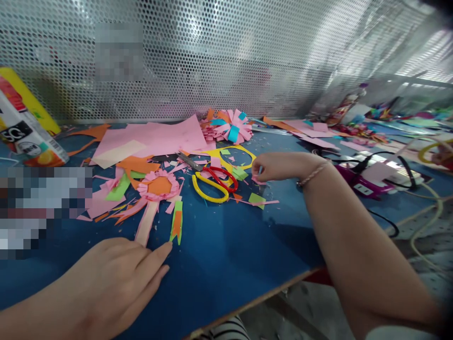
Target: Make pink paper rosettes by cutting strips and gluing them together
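Head view, right hand (pixel 274 166) pinching paper scrap (pixel 260 171), left hand (pixel 116 281) flat on table (pixel 226 255)

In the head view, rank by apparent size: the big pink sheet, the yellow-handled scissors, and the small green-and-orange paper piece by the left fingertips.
1. Big pink sheet, clearly largest though farthest back.
2. Yellow-handled scissors, mid-sized.
3. Green-and-orange paper piece, smallest, even though it lies nearest the camera, just off the left hand.

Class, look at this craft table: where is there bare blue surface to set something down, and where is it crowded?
Bare: the blue table between the left hand and right forearm. Crowded: around the scissors, paper flower and pink sheet.
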`<action>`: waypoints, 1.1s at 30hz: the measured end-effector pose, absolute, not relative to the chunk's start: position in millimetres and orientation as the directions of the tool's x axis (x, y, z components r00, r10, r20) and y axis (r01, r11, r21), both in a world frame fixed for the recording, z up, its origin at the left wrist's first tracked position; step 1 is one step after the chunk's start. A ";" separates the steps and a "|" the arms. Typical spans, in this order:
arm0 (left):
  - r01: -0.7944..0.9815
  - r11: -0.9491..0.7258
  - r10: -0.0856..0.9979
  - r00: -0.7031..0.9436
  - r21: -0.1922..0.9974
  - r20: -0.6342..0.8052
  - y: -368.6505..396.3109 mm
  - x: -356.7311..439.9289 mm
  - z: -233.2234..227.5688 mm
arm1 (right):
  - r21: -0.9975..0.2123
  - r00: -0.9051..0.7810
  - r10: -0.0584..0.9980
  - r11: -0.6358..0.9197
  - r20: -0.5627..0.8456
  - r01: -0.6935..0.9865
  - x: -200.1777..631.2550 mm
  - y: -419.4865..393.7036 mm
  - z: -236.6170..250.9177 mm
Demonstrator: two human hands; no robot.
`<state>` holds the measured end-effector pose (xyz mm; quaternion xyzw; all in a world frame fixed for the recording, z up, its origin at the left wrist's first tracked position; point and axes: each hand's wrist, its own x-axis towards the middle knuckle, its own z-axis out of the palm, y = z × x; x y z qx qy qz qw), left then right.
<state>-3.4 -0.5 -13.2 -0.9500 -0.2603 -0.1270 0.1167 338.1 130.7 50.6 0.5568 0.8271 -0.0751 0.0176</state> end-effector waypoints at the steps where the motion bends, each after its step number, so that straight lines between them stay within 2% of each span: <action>1: 0.522 -0.839 0.463 0.833 -0.153 0.302 -0.4 -3.2 -12.3 | -0.065 -0.367 0.919 0.361 -0.143 0.930 337.0 130.7 51.8; 3: 0.521 -0.840 0.467 0.836 -0.150 0.289 -0.2 -2.6 -10.6 | 0.010 -0.323 0.923 0.332 -0.210 0.943 333.3 130.6 56.3; 5: 0.527 -0.837 0.476 0.835 -0.151 0.277 -0.1 -1.7 -8.7 | 0.006 -0.312 0.945 0.314 -0.100 0.949 326.1 129.7 61.2; 7: 0.526 -0.836 0.472 0.835 -0.156 0.281 -0.1 -0.2 -6.0 | -0.101 -0.307 0.949 0.314 0.077 0.944 313.3 126.4 63.5; 10: 0.514 -0.842 0.461 0.843 -0.162 0.278 -0.4 2.7 -0.5 | -0.364 -0.315 0.892 0.425 0.326 0.828 282.1 114.3 58.5; 11: 0.508 -0.845 0.458 0.849 -0.167 0.263 -0.4 3.4 1.1 | -0.415 -0.341 0.863 0.483 0.372 0.771 269.4 108.4 54.7; 13: 0.492 -0.849 0.451 0.864 -0.191 0.224 -0.6 4.1 2.7 | -0.418 -0.479 0.770 0.633 0.421 0.651 244.1 95.5 45.4; 16: 0.466 -0.854 0.435 0.883 -0.230 0.175 -1.2 3.2 1.4 | -0.392 -0.668 0.622 0.780 0.408 0.487 213.8 79.4 31.3; 23: 0.475 -0.860 0.454 0.879 -0.185 0.145 -2.5 1.1 -1.8 | -0.538 -0.719 0.676 0.671 0.162 0.510 191.0 71.0 16.5; 27: 0.469 -0.870 0.449 0.881 -0.151 0.145 -1.9 1.2 -1.0 | -0.526 -0.755 0.633 0.706 0.169 0.474 189.2 70.5 14.3; 33: 0.469 -0.868 0.448 0.881 -0.162 0.152 -2.0 1.3 -2.2 | -0.459 -0.811 0.538 0.794 0.228 0.398 190.7 69.6 10.8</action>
